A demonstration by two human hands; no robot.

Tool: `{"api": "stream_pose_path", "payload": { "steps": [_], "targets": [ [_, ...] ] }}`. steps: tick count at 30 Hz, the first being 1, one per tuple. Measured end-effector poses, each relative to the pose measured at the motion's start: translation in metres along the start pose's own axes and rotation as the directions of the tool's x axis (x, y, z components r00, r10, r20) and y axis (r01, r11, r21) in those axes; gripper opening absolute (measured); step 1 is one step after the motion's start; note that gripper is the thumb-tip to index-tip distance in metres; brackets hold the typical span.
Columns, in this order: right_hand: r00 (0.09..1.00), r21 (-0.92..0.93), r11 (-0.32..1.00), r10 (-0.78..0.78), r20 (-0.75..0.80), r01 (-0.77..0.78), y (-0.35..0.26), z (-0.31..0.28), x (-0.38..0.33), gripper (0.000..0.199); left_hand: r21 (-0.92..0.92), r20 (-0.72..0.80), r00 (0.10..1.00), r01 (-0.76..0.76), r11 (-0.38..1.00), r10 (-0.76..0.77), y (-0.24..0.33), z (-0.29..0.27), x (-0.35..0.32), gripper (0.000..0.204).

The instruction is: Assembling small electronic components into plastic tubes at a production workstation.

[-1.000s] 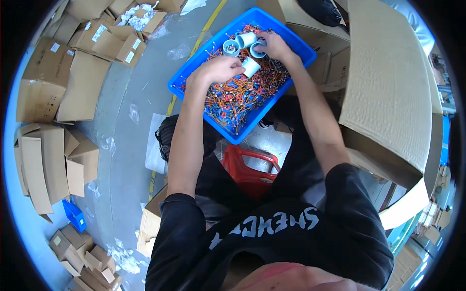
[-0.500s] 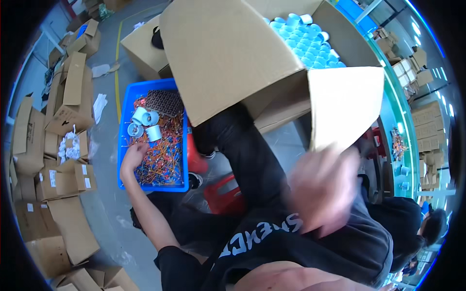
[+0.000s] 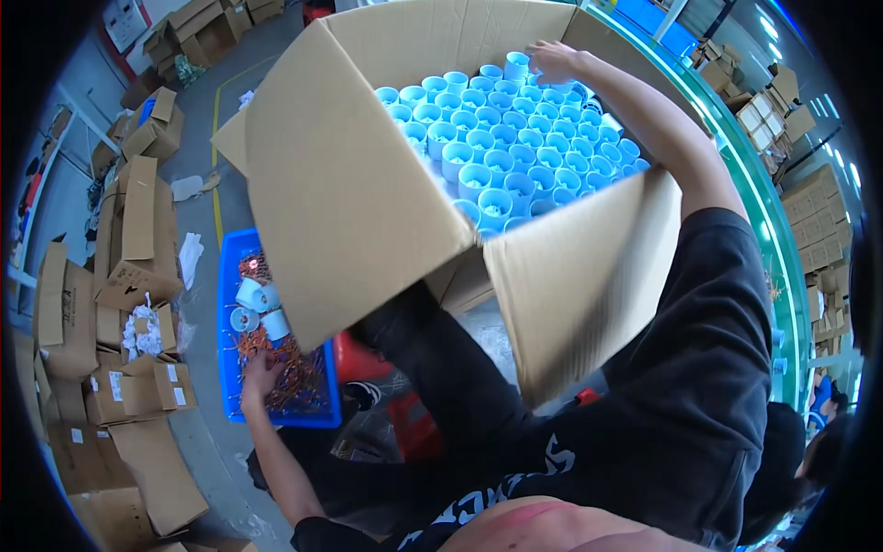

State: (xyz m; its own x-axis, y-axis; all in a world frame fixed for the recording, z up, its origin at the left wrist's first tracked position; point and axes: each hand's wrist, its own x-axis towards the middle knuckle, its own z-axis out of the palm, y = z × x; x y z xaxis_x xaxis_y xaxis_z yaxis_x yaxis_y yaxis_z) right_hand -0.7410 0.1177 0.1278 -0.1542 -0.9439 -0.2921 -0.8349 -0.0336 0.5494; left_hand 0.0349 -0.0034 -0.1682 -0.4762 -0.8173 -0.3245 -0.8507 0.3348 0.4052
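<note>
My right hand (image 3: 556, 63) reaches over the large open carton (image 3: 368, 175), fingers stretched out beside a light blue cup (image 3: 517, 66) at the far side; whether they touch it I cannot tell. Close rows of light blue cups (image 3: 495, 204) fill the carton, several with small pale pieces inside. My left hand (image 3: 261, 379) is down in the blue bin (image 3: 226, 373), its fingers curled at a heap of small, thin orange and red pieces (image 3: 299, 373). What they hold, if anything, is hidden. Several loose cups (image 3: 274, 324) lie on the heap just beyond that hand.
One carton flap (image 3: 589, 285) stands out toward my body. Empty cartons (image 3: 138, 239) line the left side, with white crumpled paper (image 3: 143, 329) in one. A green-edged bench (image 3: 782, 267) runs along the right; another person (image 3: 786, 451) sits at lower right.
My right hand has swung from near my chest up over the far side of the carton. My left hand stays in the bin. The view has shifted, showing more of the cups.
</note>
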Motion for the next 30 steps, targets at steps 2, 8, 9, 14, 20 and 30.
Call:
{"api": "stream_pose_path", "payload": {
  "steps": [2, 8, 9, 14, 20, 30],
  "targets": [
    [0.99, -0.082, 0.995, 0.051, -0.131, -0.062, 0.011, 0.01, 0.02, 0.031, -0.139, 0.042, 0.997, 0.07, 0.988, -0.065, 0.003, 0.003, 0.008, 0.028],
    [0.979, 0.393, 0.909, 0.067, 0.191, -0.139, 0.022, 0.032, 0.054, 0.029, 0.071, 0.182, 0.962, 0.193, 0.979, -0.203, -0.023, -0.01, 0.033, 0.04],
    [0.972, 0.538, 0.81, 0.165, 0.169, -0.231, 0.023, 0.027, 0.059, 0.028, 0.226, 0.068, 0.997, 0.03, 0.974, -0.046, -0.031, -0.003, 0.029, 0.055],
    [0.98, 0.762, 0.618, -0.095, -0.174, 0.195, 0.11, -0.012, 0.003, 0.019, 0.298, 0.175, 0.981, -0.14, 0.944, 0.09, 0.028, 0.014, 0.063, 0.075],
    [0.765, 0.888, 0.104, 0.47, -0.44, 0.447, -0.019, -0.14, -0.133, 0.04, 0.063, 0.091, 0.995, 0.026, 0.998, -0.031, 0.036, -0.035, 0.03, 0.03],
    [0.717, 0.724, 0.121, 0.098, -0.69, 0.679, -0.536, -0.225, -0.037, 0.006, -0.895, 0.113, 0.989, 0.057, 0.443, 0.1, 0.058, -0.101, -0.037, 0.06]
  ]
}}
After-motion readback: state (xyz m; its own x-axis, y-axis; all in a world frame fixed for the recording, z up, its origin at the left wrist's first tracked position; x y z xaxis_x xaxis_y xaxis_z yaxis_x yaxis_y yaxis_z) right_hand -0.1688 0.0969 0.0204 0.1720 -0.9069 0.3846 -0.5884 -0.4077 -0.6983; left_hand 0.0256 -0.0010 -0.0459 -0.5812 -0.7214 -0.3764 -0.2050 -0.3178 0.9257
